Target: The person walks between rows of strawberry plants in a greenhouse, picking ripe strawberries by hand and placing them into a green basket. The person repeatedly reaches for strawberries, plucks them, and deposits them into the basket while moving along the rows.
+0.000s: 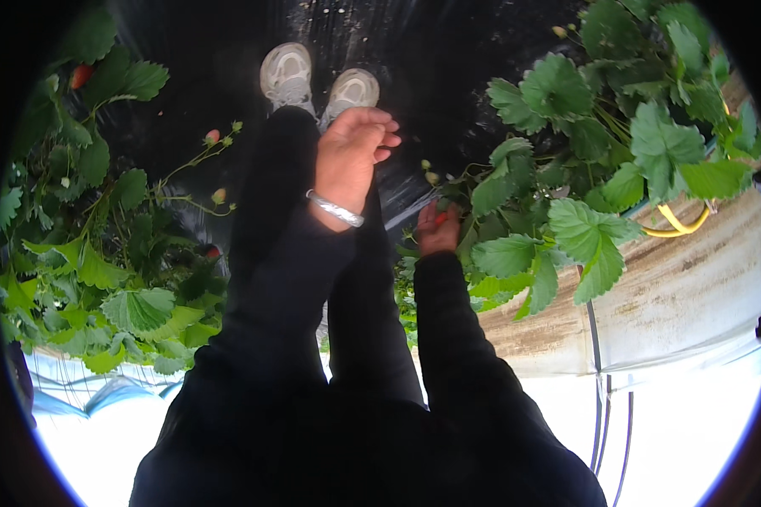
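At the strawberry plants on the right, my right hand (439, 236) cups a red strawberry (441, 218) among its fingers. Green leaves (506, 190) hang close beside that hand, and pale unripe strawberries (432, 178) sit just beyond the fingertips. My left hand (349, 158) is raised over my legs, with a silver bracelet (335, 209) at the wrist. Its fingers are loosely curled; whether anything lies inside them is hidden.
Black plastic sheeting (190, 82) covers the ground around my light shoes (286, 71). Strawberry plants (133, 310) line the left side, with a red strawberry (81, 76) and a part-ripe one (219, 196). To the right are a yellow hose (675, 225) and a stained pale sheet (672, 285).
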The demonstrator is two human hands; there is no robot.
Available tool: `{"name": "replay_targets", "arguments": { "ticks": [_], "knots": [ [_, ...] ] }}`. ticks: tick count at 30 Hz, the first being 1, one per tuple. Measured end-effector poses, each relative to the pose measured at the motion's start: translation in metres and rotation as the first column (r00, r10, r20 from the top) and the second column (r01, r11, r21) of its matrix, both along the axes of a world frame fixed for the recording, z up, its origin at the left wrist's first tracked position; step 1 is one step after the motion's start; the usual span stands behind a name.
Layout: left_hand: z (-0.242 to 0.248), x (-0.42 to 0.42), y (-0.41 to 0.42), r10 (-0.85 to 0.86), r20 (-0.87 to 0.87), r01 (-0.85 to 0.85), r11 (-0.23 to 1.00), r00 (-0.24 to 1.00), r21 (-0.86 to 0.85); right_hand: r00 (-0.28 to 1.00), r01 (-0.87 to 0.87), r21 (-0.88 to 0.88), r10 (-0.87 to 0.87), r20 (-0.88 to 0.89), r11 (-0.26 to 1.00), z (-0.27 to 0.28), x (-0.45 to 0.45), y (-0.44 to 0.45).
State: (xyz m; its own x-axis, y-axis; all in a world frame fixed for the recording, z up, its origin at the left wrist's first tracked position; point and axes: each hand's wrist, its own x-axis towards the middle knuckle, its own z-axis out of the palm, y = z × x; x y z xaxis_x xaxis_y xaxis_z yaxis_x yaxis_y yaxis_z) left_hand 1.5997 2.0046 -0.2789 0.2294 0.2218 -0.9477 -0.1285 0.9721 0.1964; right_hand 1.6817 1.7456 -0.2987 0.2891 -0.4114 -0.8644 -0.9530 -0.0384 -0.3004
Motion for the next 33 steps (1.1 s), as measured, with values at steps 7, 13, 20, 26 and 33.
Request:
{"name": "replay_targets", "arguments": {
  "ticks": [7,13,20,26,33],
  "knots": [
    [0.004,0.010,0.006,-0.030,0.034,0.029,0.999,0.999,0.028,0.928,-0.367,-0.274,0.330,-0.173,0.889,0.028,0.001,-0.018],
    [0.006,0.013,0.003,-0.033,0.020,0.032,0.999,0.999,0.033,0.799,-0.597,-0.166,0.562,-0.213,0.785,0.030,0.006,-0.028],
    [0.004,0.012,-0.005,-0.027,0.014,0.026,0.998,1.000,0.050,0.933,0.169,0.220,-0.083,-0.351,0.961,-0.007,0.030,-0.090],
    [0.006,0.013,-0.001,0.066,0.037,-0.070,0.992,0.997,0.108,-0.013,0.990,-0.114,-0.739,-0.673,0.086,-0.009,0.045,-0.131],
    [0.002,0.011,0.002,0.114,0.064,-0.120,0.988,0.991,0.096,-0.811,-0.428,-0.397,0.539,-0.227,-0.812,-0.006,0.056,-0.159]
  ]
}}
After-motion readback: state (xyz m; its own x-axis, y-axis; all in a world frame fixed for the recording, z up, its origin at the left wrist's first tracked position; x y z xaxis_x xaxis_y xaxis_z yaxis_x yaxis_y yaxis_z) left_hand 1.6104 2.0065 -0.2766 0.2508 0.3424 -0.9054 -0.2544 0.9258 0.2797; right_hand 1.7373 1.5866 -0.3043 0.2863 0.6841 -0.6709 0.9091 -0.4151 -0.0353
